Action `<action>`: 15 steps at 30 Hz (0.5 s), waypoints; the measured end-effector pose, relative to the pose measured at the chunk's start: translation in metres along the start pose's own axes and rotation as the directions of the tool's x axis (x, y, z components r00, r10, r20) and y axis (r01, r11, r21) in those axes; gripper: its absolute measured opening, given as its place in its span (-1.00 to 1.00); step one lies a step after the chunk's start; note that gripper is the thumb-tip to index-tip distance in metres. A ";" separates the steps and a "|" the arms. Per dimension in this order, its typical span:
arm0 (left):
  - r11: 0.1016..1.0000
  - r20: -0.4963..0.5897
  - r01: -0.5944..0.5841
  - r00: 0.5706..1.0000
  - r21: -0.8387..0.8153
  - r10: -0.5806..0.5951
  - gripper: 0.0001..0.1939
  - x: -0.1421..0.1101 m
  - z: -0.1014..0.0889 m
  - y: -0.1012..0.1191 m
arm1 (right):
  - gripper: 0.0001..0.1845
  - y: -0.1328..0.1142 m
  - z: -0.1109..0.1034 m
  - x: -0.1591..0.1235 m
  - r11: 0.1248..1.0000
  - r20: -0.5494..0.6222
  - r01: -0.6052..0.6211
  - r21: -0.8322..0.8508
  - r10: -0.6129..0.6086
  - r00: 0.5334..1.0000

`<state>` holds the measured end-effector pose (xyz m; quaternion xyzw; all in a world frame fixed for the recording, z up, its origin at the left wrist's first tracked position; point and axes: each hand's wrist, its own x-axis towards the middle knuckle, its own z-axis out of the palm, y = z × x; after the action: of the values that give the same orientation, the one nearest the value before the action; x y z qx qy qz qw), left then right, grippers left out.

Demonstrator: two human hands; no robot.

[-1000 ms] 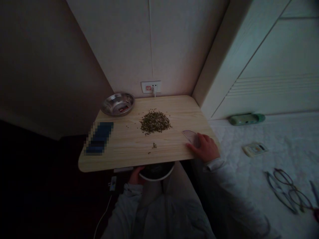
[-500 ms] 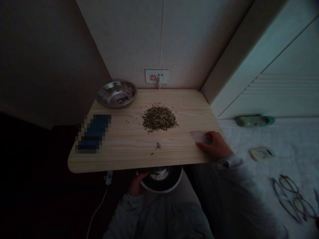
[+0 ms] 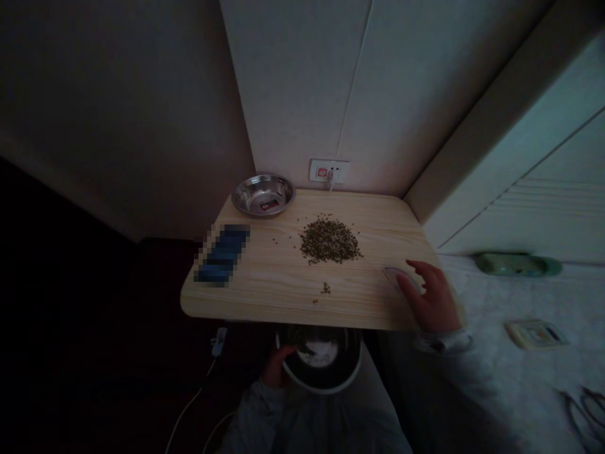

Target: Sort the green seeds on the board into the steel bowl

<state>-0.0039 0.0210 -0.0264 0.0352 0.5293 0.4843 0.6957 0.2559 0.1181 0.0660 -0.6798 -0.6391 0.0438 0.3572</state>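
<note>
A pile of small dark green beans lies in the middle of a light wooden table, with a few stray beans nearer me. My right hand rests on the table's right front part, fingers on a thin clear card-like piece. My left hand holds the rim of a round bowl below the table's front edge, over my lap. The bowl is dark inside with some pale contents.
An empty steel dish stands at the table's back left. A blurred blue object lies at the left. A wall socket with a plug sits behind. On the white bed at right lie a green case, a small packet and glasses.
The view has swung to the left and up, so the table now sits further right. My right hand has loosened on the clear piece, fingers more spread. The bowl shows more below the table edge.
</note>
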 end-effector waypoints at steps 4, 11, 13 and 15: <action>0.998 -0.009 -0.005 1.000 0.066 0.005 -0.92 -0.010 -0.012 -0.005 | -0.67 -0.012 -0.009 -0.049 0.967 -0.026 -0.167 0.190 0.175 0.984; 0.956 0.001 -0.128 0.991 0.265 0.132 -0.87 -0.024 -0.028 -0.012 | -0.49 -0.024 0.037 -0.169 0.298 0.576 -0.777 0.555 0.535 0.617; 0.933 0.017 -0.187 0.981 0.307 0.191 -0.89 -0.024 -0.029 -0.012 | -0.45 -0.031 0.054 -0.175 0.184 0.641 -0.751 0.634 0.418 0.644; 0.924 0.029 -0.215 0.976 0.317 0.217 -0.89 -0.023 -0.030 -0.009 | -0.48 -0.034 0.064 -0.171 0.081 0.747 -0.790 0.607 0.279 0.603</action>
<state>-0.0205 -0.0144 -0.0283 0.2034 0.5955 0.4664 0.6216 0.1634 -0.0107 -0.0308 -0.5094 -0.2437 0.6802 0.4673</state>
